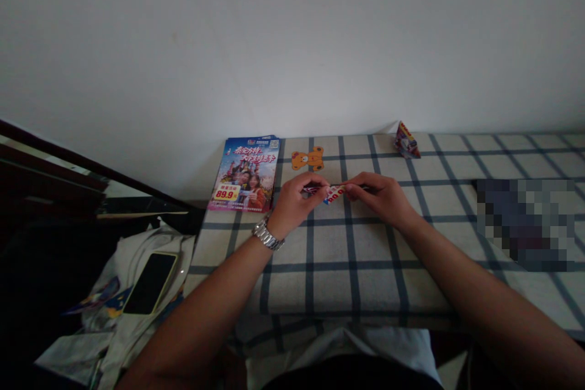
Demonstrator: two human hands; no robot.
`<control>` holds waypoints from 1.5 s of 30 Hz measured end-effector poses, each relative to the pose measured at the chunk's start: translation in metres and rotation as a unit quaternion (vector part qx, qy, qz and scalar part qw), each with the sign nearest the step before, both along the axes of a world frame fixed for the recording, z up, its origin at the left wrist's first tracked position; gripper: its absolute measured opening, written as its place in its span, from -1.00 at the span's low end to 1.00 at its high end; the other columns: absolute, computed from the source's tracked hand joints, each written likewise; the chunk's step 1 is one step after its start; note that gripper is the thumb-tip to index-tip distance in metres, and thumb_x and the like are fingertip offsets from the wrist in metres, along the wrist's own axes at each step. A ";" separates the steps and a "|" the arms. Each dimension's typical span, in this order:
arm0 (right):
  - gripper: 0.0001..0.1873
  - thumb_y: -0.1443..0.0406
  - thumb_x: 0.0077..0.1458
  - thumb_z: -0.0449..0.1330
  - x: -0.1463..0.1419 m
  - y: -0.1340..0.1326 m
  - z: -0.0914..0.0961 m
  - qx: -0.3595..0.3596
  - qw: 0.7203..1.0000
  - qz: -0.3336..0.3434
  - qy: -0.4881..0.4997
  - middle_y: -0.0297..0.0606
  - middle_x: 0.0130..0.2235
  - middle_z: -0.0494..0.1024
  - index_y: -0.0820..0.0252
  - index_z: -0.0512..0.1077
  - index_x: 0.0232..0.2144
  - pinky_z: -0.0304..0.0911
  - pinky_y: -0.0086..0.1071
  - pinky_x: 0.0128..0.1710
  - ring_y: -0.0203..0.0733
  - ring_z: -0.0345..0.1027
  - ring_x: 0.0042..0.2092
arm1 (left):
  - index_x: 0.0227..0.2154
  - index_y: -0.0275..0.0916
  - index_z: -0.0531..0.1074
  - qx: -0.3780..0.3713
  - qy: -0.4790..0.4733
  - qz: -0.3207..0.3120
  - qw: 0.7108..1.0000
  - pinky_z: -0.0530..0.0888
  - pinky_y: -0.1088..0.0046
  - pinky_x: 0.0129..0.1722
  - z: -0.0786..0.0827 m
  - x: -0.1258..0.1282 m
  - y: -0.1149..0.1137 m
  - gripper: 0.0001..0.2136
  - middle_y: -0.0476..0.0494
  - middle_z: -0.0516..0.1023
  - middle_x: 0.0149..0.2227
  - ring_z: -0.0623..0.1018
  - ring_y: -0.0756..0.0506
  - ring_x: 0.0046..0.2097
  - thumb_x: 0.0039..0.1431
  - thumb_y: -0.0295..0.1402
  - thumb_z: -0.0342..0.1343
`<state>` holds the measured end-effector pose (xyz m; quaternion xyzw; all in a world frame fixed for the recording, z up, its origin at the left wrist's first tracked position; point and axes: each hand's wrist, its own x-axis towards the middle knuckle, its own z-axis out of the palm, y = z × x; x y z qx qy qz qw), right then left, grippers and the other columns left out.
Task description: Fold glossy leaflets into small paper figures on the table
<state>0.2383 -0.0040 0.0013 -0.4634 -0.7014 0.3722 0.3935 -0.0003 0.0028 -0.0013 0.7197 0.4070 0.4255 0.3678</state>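
Between my two hands is a small folded piece of printed flyer paper [335, 194], white and red with part of a price showing. My left hand [299, 200], with a metal watch [268, 235] on its wrist, pinches the paper's left end. On the other end, my right hand [378, 196] grips with thumb and fingertips. Both hands are over the checked tablecloth [329, 283]. Just beyond my left hand is a flat orange bear figure [308, 159]. A folded paper piece [406, 141] with similar print stands farther back to the right.
A stack of printed flyers [247, 173] lies at the table's left back. A pixelated dark flat item [521, 222] lies at the right. Off the table's left side, a phone [150, 283] rests on pale cloth [123, 256]. A white wall [292, 42] rises behind the table.
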 end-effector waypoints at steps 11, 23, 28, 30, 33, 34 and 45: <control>-0.69 0.03 0.33 0.25 0.000 0.001 -0.004 0.026 0.999 -0.005 -0.042 -0.28 -0.34 0.65 0.10 0.61 -0.27 0.31 -0.29 -0.29 -0.16 0.47 -0.32 | -0.24 -0.21 0.55 0.000 -0.002 0.001 1.000 0.57 0.42 -0.10 -0.002 0.001 0.001 -0.90 -0.07 0.66 -0.23 0.63 -0.05 -0.20 0.33 -0.29 0.25; -0.72 0.07 0.33 0.26 0.000 0.002 -0.004 0.045 0.998 -0.009 -0.048 -0.31 -0.37 0.62 0.11 0.61 -0.28 0.24 -0.33 -0.37 -0.22 0.41 -0.37 | -0.22 -0.19 0.57 0.005 0.000 0.002 1.000 0.58 0.45 -0.10 -0.003 0.000 0.000 -0.92 -0.05 0.66 -0.22 0.64 -0.03 -0.19 0.33 -0.31 0.26; -0.73 0.08 0.33 0.26 0.001 0.002 -0.003 0.055 0.997 -0.010 -0.054 -0.29 -0.34 0.64 0.11 0.61 -0.28 0.25 -0.33 -0.37 -0.21 0.43 -0.37 | -0.23 -0.20 0.56 0.009 -0.007 -0.005 1.000 0.57 0.47 -0.11 -0.002 0.001 0.000 -0.92 -0.04 0.66 -0.23 0.64 -0.02 -0.20 0.33 -0.31 0.26; -0.73 0.07 0.33 0.27 0.001 0.002 -0.004 0.052 0.997 -0.012 -0.053 -0.29 -0.35 0.64 0.11 0.61 -0.27 0.26 -0.33 -0.37 -0.21 0.44 -0.37 | -0.23 -0.20 0.56 0.010 -0.004 -0.004 1.000 0.57 0.47 -0.11 -0.003 0.001 0.000 -0.92 -0.04 0.66 -0.23 0.64 -0.02 -0.20 0.34 -0.31 0.26; -0.72 0.06 0.32 0.27 0.001 0.002 -0.005 0.049 0.997 -0.013 -0.050 -0.30 -0.37 0.64 0.12 0.61 -0.27 0.26 -0.33 -0.37 -0.21 0.44 -0.38 | -0.22 -0.20 0.56 0.009 -0.005 -0.003 1.000 0.58 0.47 -0.12 -0.003 0.002 0.000 -0.92 -0.04 0.66 -0.23 0.64 -0.02 -0.20 0.34 -0.31 0.26; -0.72 0.06 0.33 0.26 0.001 0.002 -0.005 0.049 0.997 -0.012 -0.050 -0.29 -0.37 0.64 0.12 0.61 -0.27 0.26 -0.33 -0.37 -0.21 0.44 -0.38 | -0.22 -0.20 0.56 0.009 -0.006 -0.002 1.000 0.58 0.47 -0.12 -0.003 0.002 0.000 -0.92 -0.04 0.66 -0.23 0.64 -0.02 -0.21 0.33 -0.31 0.26; -0.74 0.09 0.33 0.26 0.002 0.003 -0.005 0.056 0.996 -0.010 -0.065 -0.30 -0.35 0.64 0.11 0.61 -0.27 0.26 -0.33 -0.36 -0.21 0.46 -0.36 | -0.22 -0.20 0.56 0.005 -0.002 -0.001 1.000 0.58 0.45 -0.11 -0.004 0.002 0.001 -0.93 -0.05 0.66 -0.24 0.64 -0.03 -0.20 0.33 -0.32 0.25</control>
